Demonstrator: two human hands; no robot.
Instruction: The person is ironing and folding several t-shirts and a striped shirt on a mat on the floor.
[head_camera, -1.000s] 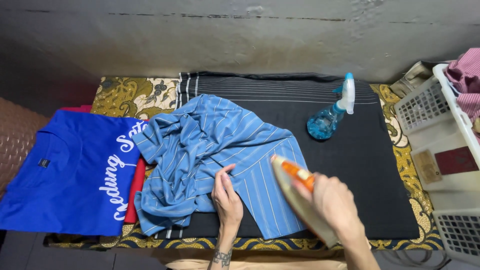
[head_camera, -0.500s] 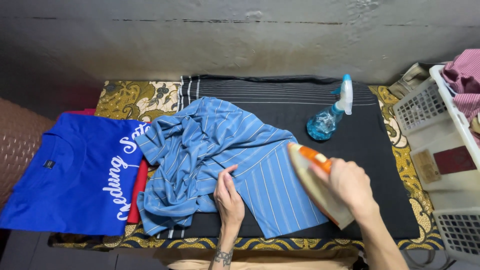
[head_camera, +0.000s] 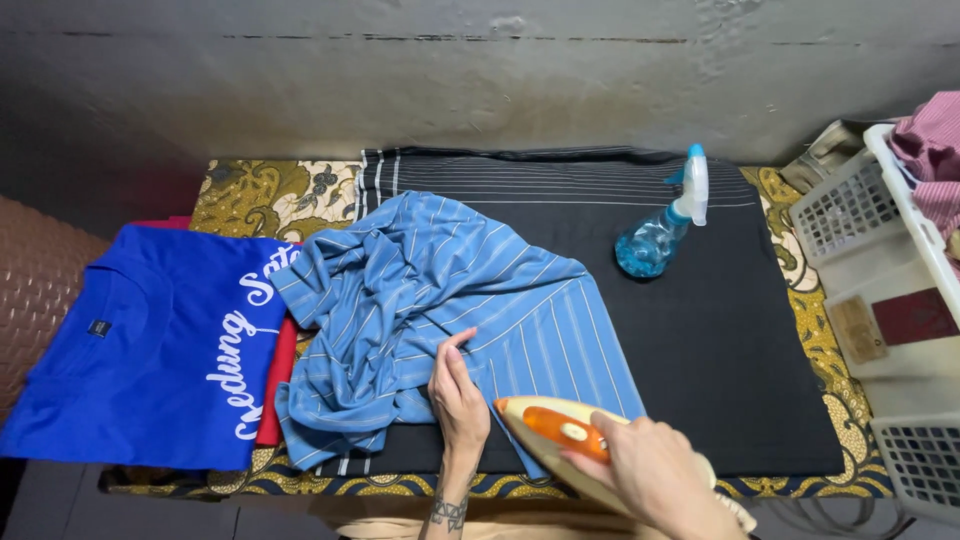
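A light blue striped garment (head_camera: 430, 310) lies crumpled on a black cloth (head_camera: 740, 330), with one flat part spread toward me. My left hand (head_camera: 458, 392) rests flat on that part, fingers together, pressing the fabric. My right hand (head_camera: 655, 472) grips the handle of a cream and orange iron (head_camera: 560, 432), whose tip sits at the near edge of the flat part, just right of my left hand.
A blue spray bottle (head_camera: 662, 222) stands on the black cloth at the back right. A royal blue T-shirt (head_camera: 150, 345) lies at the left over a red garment (head_camera: 280, 385). White baskets (head_camera: 860, 200) with clothes stand at the right. A patterned yellow cloth (head_camera: 270, 190) lies underneath.
The iron in my right hand moved right half a second ago, then came back left and nearer to me. My left hand stayed on the striped garment.
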